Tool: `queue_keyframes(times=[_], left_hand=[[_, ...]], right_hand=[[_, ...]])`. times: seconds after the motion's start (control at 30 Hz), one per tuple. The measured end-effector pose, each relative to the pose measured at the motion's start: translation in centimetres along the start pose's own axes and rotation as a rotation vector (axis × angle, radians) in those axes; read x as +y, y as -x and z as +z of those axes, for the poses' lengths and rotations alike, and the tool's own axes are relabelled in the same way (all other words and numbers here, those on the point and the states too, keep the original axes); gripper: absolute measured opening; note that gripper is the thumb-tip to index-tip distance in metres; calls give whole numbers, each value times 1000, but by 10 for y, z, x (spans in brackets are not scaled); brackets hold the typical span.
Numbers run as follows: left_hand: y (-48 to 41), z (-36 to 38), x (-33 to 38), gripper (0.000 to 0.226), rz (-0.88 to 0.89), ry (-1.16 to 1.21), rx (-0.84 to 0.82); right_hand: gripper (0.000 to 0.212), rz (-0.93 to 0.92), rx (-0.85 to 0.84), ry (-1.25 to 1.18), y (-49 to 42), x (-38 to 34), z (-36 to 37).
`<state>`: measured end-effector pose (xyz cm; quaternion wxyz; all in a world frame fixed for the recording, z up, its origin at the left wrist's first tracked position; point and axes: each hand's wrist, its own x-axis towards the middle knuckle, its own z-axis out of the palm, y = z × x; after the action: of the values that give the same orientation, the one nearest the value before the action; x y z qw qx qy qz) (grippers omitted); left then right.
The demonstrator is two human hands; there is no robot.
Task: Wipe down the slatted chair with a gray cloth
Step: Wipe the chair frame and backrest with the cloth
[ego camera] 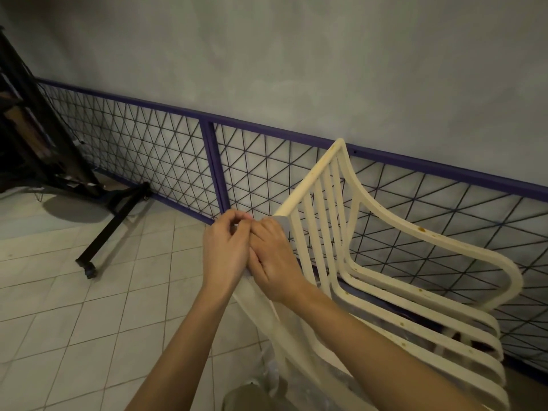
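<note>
A cream-white slatted chair stands to the right, its seat facing right and brown spots on its armrest. My right hand lies over the near top corner of the chair's back. It presses a gray cloth there, and only a small strip of the cloth shows past my knuckles. My left hand is curled just to the left, its fingertips touching the fingers of my right hand. Whether it also pinches the cloth is hidden.
A purple-framed wire mesh panel leans along the gray wall behind the chair. A black stand with a castor foot sits at the left on the tiled floor. Clear plastic sheeting lies below my arms.
</note>
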<state>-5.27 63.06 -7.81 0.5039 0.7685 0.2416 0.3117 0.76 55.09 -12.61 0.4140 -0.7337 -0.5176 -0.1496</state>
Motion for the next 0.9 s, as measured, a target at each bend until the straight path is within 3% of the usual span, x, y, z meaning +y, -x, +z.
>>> queue_keyframes(times=[0.13,0.4,0.53,0.63,0.73,0.9], left_hand=[[-6,1,-3,11,-24,15,-44],[-16,7,-8,21,-68,-197,-216],[-17,7,-8,27,-54,-290,-257],[-14,9,-11,18,-69,-317,-294],[-15,9,-9,16,-54,-359,-311],[-14,8,-2,22,-30,-402,-332]], right_hand=[[43,-5,38,-5,-6,19,1],[39,59,118,67,-27,70,-11],[40,113,99,123,-40,94,-23],[38,121,56,198,-46,105,-33],[35,156,20,241,-48,100,-36],[33,239,97,213,-35,73,-28]])
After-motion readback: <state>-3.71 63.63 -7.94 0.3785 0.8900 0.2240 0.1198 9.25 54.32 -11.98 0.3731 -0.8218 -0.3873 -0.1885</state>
